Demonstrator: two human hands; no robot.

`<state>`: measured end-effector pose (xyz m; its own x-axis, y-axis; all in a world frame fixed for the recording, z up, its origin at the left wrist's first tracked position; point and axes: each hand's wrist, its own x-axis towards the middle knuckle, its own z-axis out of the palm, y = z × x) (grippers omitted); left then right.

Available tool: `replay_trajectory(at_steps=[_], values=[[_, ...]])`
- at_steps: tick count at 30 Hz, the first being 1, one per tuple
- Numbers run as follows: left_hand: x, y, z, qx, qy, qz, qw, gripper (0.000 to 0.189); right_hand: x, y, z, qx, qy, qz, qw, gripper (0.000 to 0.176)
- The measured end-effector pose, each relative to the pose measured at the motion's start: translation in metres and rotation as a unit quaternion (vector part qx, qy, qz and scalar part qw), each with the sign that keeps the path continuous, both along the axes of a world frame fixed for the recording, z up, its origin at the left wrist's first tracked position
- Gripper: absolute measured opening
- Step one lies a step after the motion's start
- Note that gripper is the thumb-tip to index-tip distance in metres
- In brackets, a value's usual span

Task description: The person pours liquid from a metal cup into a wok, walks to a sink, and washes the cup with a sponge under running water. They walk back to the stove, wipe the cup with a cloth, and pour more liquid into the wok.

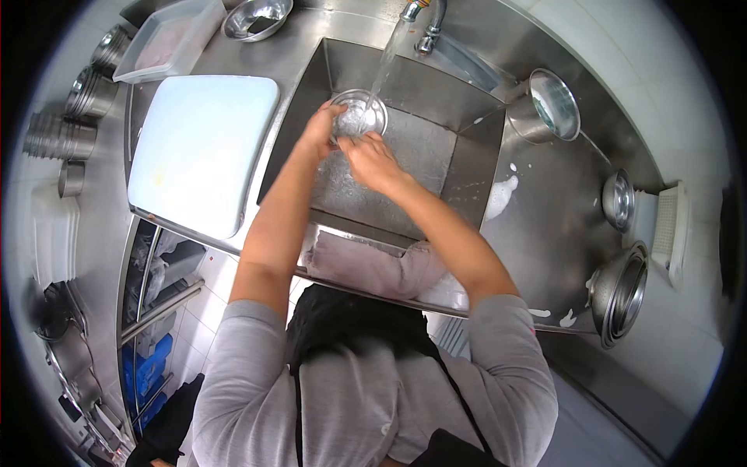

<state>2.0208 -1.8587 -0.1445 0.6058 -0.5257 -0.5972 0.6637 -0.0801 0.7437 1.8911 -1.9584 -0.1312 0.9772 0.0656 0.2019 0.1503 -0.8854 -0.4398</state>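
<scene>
A small round metal bowl (pixel 379 117) is held over the sink (pixel 416 148), under a stream of running water (pixel 383 74) from the tap (pixel 412 11). My left hand (pixel 320 128) grips the bowl's left side, thumb over the rim. At the near rim, my right hand (pixel 372 161) has its fingers curled against the bowl; its fingertips are partly hidden. Water splashes inside the bowl. A folded greyish-pink cloth (pixel 358 265) lies over the sink's front edge, below my forearms.
Left of the sink lies a white cutting board (pixel 204 152), with a plastic tub (pixel 167 43) and a metal bowl (pixel 257 19) behind it. On the right counter are a metal pot (pixel 545 109), a small bowl (pixel 618 200), nested bowls (pixel 618 296) and soap foam (pixel 502 196).
</scene>
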Motion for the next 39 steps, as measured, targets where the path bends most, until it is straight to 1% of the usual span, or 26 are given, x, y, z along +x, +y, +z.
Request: replay_trajectory(at_steps=[1, 2, 3, 6, 7, 9, 11, 12, 13, 15, 16, 17, 19, 20, 23, 24, 26, 27, 28, 29, 31, 34, 36, 37, 38, 39], values=[[0.024, 0.01, -0.025, 0.032, 0.0, -0.058, 0.998, 0.045, -0.011, -0.009, -0.002, -0.049, -0.045, 0.038, 0.997, 0.01], [0.027, 0.015, 0.0, 0.077, -0.007, -0.137, 0.988, 0.065, -0.018, -0.014, -0.003, -0.098, -0.088, 0.075, 0.988, 0.01], [0.025, 0.021, 0.026, 0.122, -0.011, -0.218, 0.968, 0.085, -0.018, -0.014, -0.004, -0.078, -0.087, 0.044, 0.992, 0.01], [-0.019, 0.005, 0.012, -0.059, -0.048, 0.02, 0.997, 0.092, 0.003, -0.011, 0.002, -0.013, -0.093, -0.077, 0.993, 0.009], [-0.042, -0.008, 0.008, -0.112, -0.035, 0.08, 0.99, 0.09, 0.007, -0.004, 0.001, -0.017, -0.086, -0.077, 0.993, 0.01], [-0.029, -0.012, -0.051, -0.104, 0.049, 0.122, 0.986, 0.077, 0.008, 0.009, -0.006, -0.026, -0.068, -0.076, 0.994, 0.01], [-0.023, 0.01, 0.015, 0.051, 0.089, 0.019, 0.995, 0.06, -0.01, -0.007, -0.007, -0.035, -0.094, -0.013, 0.995, 0.007], [-0.003, 0.02, 0.008, 0.069, 0.089, -0.098, 0.989, 0.062, -0.016, -0.017, 0.001, -0.029, -0.102, -0.003, 0.994, 0.006], [-0.009, 0.019, 0.018, 0.04, 0.071, -0.103, 0.991, 0.064, -0.022, -0.022, 0.007, -0.022, -0.106, 0.008, 0.994, 0.005], [-0.015, 0.005, 0.04, -0.022, 0.025, -0.111, 0.993, 0.068, -0.016, -0.027, 0.018, 0.115, -0.108, -0.051, 0.986, 0.01], [-0.011, -0.007, 0.026, -0.023, -0.019, -0.115, 0.993, 0.074, -0.012, -0.032, 0.022, 0.18, -0.108, -0.08, 0.974, 0.013], [-0.011, -0.017, 0.012, -0.014, -0.028, -0.082, 0.996, 0.076, -0.005, -0.04, 0.022, 0.269, -0.055, -0.151, 0.95, 0.017], [-0.019, -0.021, 0.022, -0.082, 0.008, -0.091, 0.992, 0.08, 0.008, -0.058, 0.015, 0.434, 0.055, -0.289, 0.851, 0.024], [-0.023, -0.02, 0.016, -0.091, -0.056, -0.102, 0.989, 0.077, 0.014, -0.071, 0.012, 0.478, 0.069, -0.301, 0.822, 0.033], [-0.032, -0.013, -0.008, -0.002, -0.099, -0.084, 0.991, 0.057, 0.029, -0.077, 0.014, 0.198, 0.027, -0.247, 0.948, 0.038], [-0.042, -0.011, -0.013, 0.012, -0.055, -0.011, 0.998, 0.052, 0.039, -0.071, 0.017, 0.235, 0.086, -0.224, 0.942, 0.045], [-0.059, -0.015, -0.021, 0.037, 0.031, 0.138, 0.989, 0.043, 0.063, -0.045, 0.019, 0.511, 0.088, -0.255, 0.816, 0.041], [-0.059, -0.016, -0.03, 0.018, 0.076, 0.185, 0.98, 0.04, 0.076, -0.034, 0.022, 0.632, 0.089, -0.259, 0.725, 0.04], [-0.06, -0.016, -0.038, -0.001, 0.122, 0.231, 0.965, 0.036, 0.089, -0.028, 0.028, 0.735, 0.102, -0.298, 0.6, 0.037], [-0.06, -0.017, -0.046, -0.02, 0.167, 0.275, 0.947, 0.033, 0.096, -0.026, 0.026, 0.76, 0.091, -0.294, 0.572, 0.036], [-0.06, -0.019, -0.04, -0.068, 0.156, 0.304, 0.937, 0.031, 0.103, -0.024, 0.02, 0.807, 0.071, -0.288, 0.511, 0.034], [-0.042, -0.028, -0.046, -0.107, 0.14, 0.354, 0.919, 0.037, 0.088, -0.054, 0.024, 0.471, 0.013, -0.344, 0.812, 0.028], [-0.028, -0.031, -0.065, -0.023, 0.013, 0.239, 0.971, 0.034, 0.09, -0.103, 0.003, 0.216, -0.189, -0.424, 0.859, 0.033], [-0.028, -0.03, -0.07, 0.023, -0.049, 0.183, 0.982, 0.033, 0.084, -0.111, 0.018, 0.191, -0.193, -0.443, 0.854, 0.034], [-0.041, -0.02, -0.026, 0.083, -0.16, 0.048, 0.982, 0.027, 0.081, -0.117, 0.043, 0.166, -0.196, -0.46, 0.85, 0.035], [-0.051, -0.016, -0.014, 0.148, -0.241, -0.004, 0.959, 0.025, 0.084, -0.125, 0.055, 0.133, -0.141, -0.458, 0.868, 0.038]])
